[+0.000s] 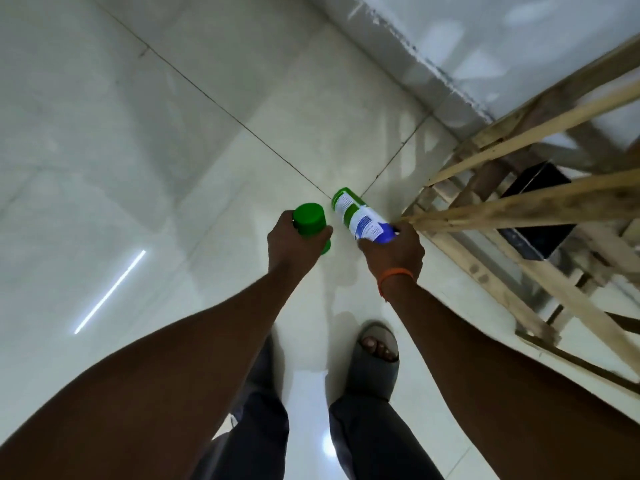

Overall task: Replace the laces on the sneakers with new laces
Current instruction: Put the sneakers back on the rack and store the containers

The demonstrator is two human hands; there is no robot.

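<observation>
No sneakers or laces appear in the head view. My left hand (294,242) grips a green plastic cap (310,221) from above. My right hand (394,251), with an orange thread on its wrist, holds a spray can (360,216) by its top end. The can is green, white and blue and tilts away from me, its base pointing up-left. Cap and can are apart, with a small gap between them. Both hang over a pale tiled floor (173,133).
A wooden frame of slats (519,209) stands at the right, close to my right hand, with a dark box (540,216) under it. A pale wall base (433,64) runs across the upper right. My feet in grey slippers (375,362) stand on the tiles below.
</observation>
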